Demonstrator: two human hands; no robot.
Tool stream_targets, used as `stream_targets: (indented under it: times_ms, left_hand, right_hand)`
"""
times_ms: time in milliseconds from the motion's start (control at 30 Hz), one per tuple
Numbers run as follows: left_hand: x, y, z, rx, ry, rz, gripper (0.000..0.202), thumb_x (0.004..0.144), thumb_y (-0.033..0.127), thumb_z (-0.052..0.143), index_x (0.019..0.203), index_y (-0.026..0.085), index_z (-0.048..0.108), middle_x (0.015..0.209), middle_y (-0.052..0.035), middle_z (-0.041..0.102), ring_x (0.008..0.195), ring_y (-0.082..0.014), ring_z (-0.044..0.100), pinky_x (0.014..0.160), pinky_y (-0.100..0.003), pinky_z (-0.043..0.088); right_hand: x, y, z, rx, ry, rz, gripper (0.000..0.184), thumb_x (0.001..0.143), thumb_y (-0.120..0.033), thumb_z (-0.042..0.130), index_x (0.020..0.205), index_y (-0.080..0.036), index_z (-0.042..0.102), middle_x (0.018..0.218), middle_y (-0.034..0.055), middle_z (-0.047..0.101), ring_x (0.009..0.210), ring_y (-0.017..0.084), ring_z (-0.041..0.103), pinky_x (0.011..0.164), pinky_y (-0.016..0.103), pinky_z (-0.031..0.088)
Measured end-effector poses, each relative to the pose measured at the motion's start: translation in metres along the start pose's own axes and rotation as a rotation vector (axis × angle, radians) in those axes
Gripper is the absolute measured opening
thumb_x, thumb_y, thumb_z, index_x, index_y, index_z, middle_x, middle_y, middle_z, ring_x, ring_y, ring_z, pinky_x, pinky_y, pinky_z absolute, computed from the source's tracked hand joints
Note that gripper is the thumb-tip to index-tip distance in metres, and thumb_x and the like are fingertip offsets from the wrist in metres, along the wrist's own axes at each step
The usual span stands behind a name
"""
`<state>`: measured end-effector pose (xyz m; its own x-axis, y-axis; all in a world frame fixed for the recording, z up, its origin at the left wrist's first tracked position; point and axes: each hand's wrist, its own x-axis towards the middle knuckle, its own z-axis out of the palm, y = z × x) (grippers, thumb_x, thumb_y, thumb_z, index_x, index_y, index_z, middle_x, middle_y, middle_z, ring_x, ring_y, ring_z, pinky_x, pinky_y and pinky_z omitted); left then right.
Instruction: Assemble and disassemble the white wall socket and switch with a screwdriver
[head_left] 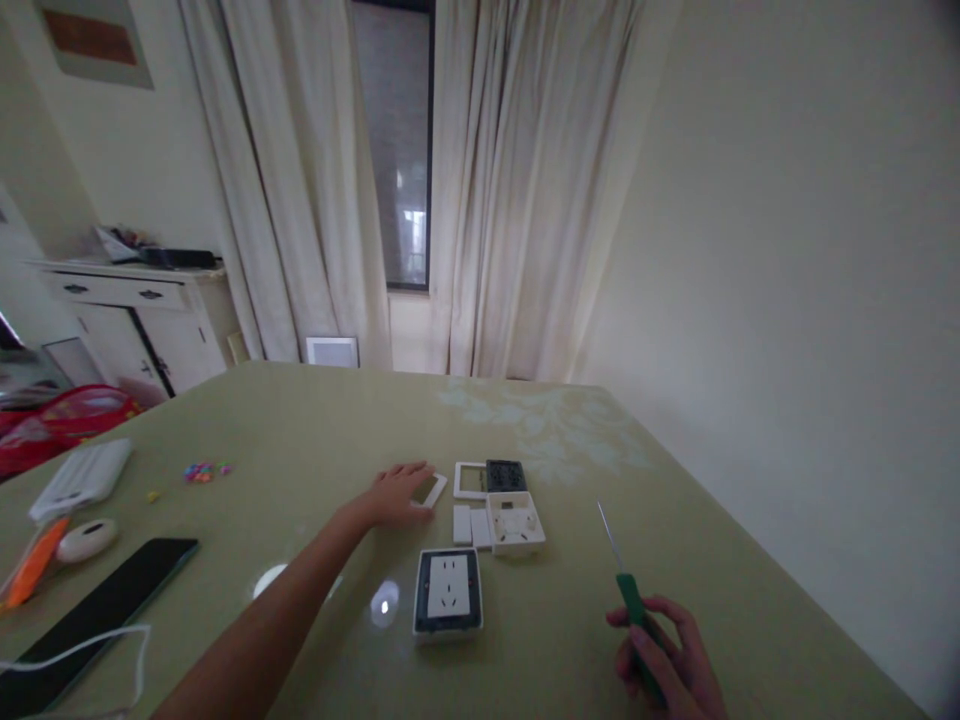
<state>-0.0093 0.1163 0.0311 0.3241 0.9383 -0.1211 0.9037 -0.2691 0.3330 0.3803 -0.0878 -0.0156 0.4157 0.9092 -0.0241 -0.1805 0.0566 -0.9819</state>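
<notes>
I am observing the left hand [397, 495] lying flat on the glossy green table [300, 420], fingers extended rather than closed, their tips touching a small white plastic frame [435, 490] at its 3 o'clock. The socket faceplate [448, 590], rectangular and dark-rimmed, is lying face up at 5 o'clock from that hand, which is the nearer one. Loose white parts [514, 522] are sitting at the faceplate's 1 o'clock. The right hand [671, 665] is gripping a green-handled screwdriver [634, 600], its thin metal shaft pointing to 11 o'clock, apart from the parts.
</notes>
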Motion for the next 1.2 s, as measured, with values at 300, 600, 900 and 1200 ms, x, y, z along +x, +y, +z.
stream_targets:
  times_ms: [300,600,900,1200]
  left_hand:
    - [-0.086,-0.001,0.016,0.071,0.121,-0.071,0.068,0.081,0.064,0.074,0.129,0.016,0.069,0.135,-0.0208,0.066,0.126,-0.0429,0.06,0.108,-0.055,0.05]
    - [-0.088,0.018,-0.007,0.009,0.26,0.008,0.062,0.092,0.067,0.061,0.127,0.015,0.062,0.127,-0.019,0.071,0.121,-0.0386,0.065,0.108,-0.051,0.05]
    - [-0.094,0.108,0.017,0.016,0.132,0.198,0.063,0.08,0.057,0.082,0.127,0.017,0.069,0.132,-0.0194,0.07,0.123,-0.0418,0.065,0.11,-0.057,0.051]
    - [-0.104,0.105,0.019,0.01,0.078,0.168,0.075,0.078,0.066,0.086,0.134,0.019,0.068,0.138,-0.019,0.068,0.13,-0.0427,0.062,0.115,-0.056,0.049]
  right_hand:
    - [0.006,-0.006,0.018,-0.061,-0.068,-0.013,0.057,0.078,-0.059,0.09,0.114,-0.025,0.06,0.098,0.0053,0.081,0.062,0.017,0.064,0.057,0.029,0.054]
    - [0.002,-0.006,0.023,-0.047,-0.022,-0.032,0.056,0.078,-0.06,0.089,0.112,-0.025,0.061,0.094,0.0052,0.081,0.059,0.016,0.064,0.054,0.029,0.05]
    - [0.002,-0.002,0.02,-0.08,-0.047,-0.044,0.055,0.083,-0.061,0.086,0.115,-0.025,0.058,0.097,0.005,0.08,0.061,0.016,0.064,0.056,0.029,0.051]
    - [0.002,-0.005,0.024,-0.076,-0.051,-0.047,0.055,0.081,-0.061,0.087,0.112,-0.024,0.06,0.096,0.0051,0.081,0.06,0.016,0.063,0.055,0.029,0.05]
